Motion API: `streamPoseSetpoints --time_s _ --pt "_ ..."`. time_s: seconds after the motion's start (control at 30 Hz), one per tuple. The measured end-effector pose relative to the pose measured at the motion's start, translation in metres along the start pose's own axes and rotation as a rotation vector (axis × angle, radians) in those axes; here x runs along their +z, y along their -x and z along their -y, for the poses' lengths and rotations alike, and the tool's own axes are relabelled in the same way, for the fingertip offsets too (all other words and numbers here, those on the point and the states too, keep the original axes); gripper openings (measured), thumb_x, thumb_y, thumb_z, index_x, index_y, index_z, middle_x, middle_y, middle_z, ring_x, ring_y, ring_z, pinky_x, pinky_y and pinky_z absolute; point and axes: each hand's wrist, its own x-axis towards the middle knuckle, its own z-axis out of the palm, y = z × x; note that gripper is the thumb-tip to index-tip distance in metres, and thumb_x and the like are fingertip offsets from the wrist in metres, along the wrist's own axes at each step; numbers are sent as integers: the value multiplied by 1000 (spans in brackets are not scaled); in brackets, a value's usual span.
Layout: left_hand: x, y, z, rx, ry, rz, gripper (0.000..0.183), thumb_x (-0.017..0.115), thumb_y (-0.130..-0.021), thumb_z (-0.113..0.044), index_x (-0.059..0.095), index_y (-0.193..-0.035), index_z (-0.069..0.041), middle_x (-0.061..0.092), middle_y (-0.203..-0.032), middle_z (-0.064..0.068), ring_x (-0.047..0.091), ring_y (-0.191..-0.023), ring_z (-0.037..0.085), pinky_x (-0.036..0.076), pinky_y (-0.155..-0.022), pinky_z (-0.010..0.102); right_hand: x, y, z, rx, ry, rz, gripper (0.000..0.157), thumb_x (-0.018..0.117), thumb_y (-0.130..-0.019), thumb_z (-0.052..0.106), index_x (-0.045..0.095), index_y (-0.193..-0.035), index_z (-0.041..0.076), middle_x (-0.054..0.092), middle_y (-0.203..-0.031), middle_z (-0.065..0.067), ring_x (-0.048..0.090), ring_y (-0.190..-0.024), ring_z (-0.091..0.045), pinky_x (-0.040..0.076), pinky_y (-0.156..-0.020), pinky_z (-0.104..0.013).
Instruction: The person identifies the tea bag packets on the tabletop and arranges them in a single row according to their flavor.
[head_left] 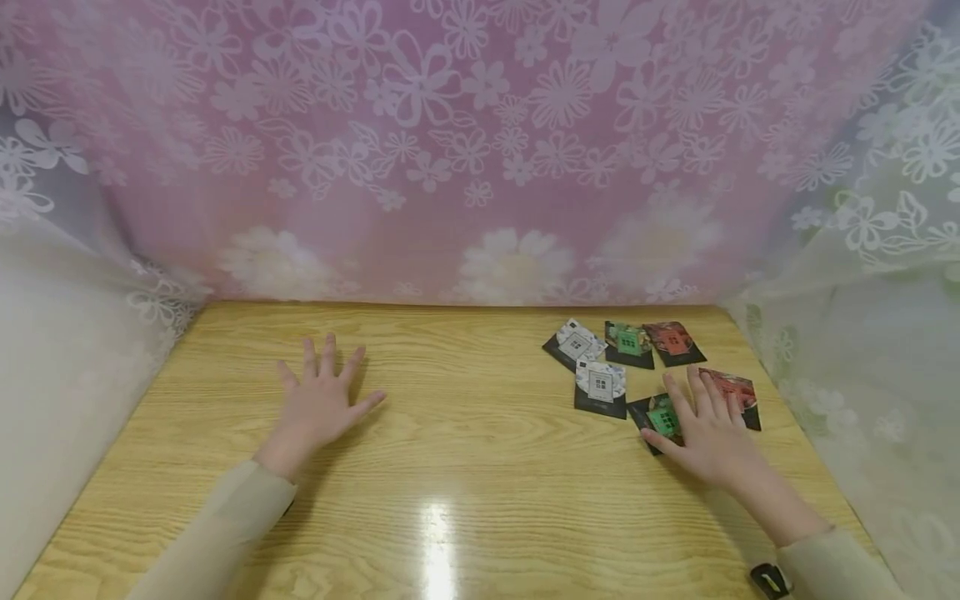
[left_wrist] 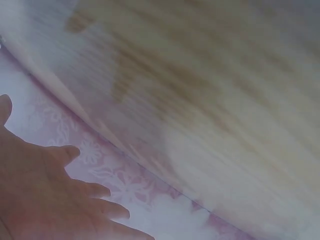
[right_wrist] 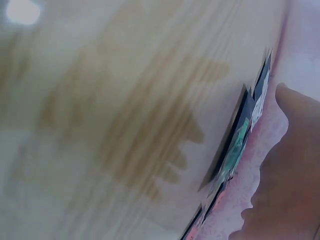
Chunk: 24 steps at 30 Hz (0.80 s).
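Observation:
My left hand (head_left: 318, 412) hovers over the left part of the table, fingers spread, holding nothing. Fingers straight, my right hand (head_left: 712, 442) is held above the near green-and-black sachet (head_left: 663, 419) and the near red-and-black sachet (head_left: 738, 390), partly covering both. In the right wrist view a gap shows between that hand (right_wrist: 290, 165) and the tabletop. Farther back lie another green sachet (head_left: 628, 343) and another red one (head_left: 675, 342). To their left are two white-and-black sachets, the front one (head_left: 600, 387) touching or slightly overlapping the rear one (head_left: 573, 343).
The wooden table (head_left: 465, 417) runs back to a pink flowered curtain (head_left: 510, 167). Pale sheer curtains hang along the left side (head_left: 60, 333) and the right side (head_left: 862, 333). A small black object (head_left: 769, 580) shows by the right sleeve (head_left: 832, 567).

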Motion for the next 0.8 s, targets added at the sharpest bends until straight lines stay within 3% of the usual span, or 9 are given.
streamPoseSetpoints --time_s 0.23,0.57,0.8 --pt "2 -11 -12 30 9 -4 87 32 -84 -77 20 -152 -24 2 -156 24 -5 -139 51 -5 -97 79 6 6 7 -42 -13 45 95 44 -86 70 8 -154 14 -8 -157 -21 5 -140 -48 11 -105 -70" --pt "3 -27 -37 93 1 5 84 34 -86 -75 22 -152 -24 5 -156 24 -5 -140 49 -1 -100 77 5 17 19 -69 -56 116 91 43 -88 67 10 -153 14 4 -156 -23 7 -141 -47 13 -105 -70" --pt "7 -39 -60 135 -38 28 84 29 -86 -77 20 -152 -27 4 -157 21 -4 -141 47 -3 -104 74 18 21 14 -100 -109 79 90 48 -89 62 10 -153 12 7 -155 -26 8 -140 -47 12 -107 -68"
